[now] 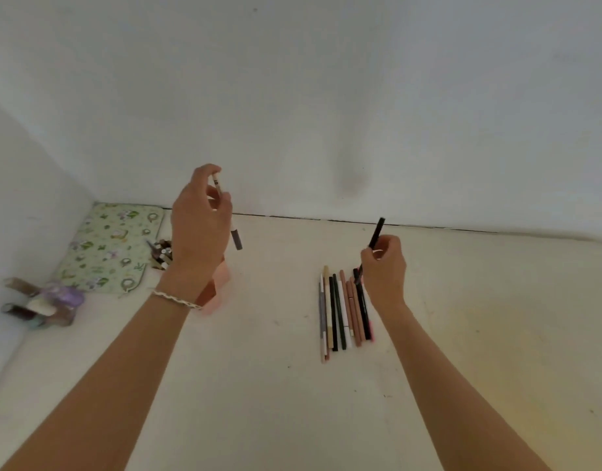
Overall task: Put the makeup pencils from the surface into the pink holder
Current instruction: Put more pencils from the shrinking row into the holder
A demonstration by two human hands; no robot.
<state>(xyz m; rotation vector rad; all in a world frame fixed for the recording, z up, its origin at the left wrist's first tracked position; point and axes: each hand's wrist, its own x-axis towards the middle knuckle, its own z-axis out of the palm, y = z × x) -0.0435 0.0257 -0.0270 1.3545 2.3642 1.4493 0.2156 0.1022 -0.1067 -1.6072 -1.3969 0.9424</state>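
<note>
Left grip grasps a white-and-grey pencil, nearly upright, raised over the pink holder, which the wrist mostly hides. Right grip grasps a black pencil, tilted toward one o'clock. Just at its seven o'clock, a row of makeup pencils lies side by side on the pale desk. A floral pouch sits at the holder's nine o'clock.

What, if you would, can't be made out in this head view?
- Pink holder: mostly hidden behind the left hand and wrist; its opening is unseen.
- Pencil in that hand: label too small to read.
- Row of pencils: far ends on the right covered by the right hand.
- Clutter at far left: too blurred to identify.
</note>
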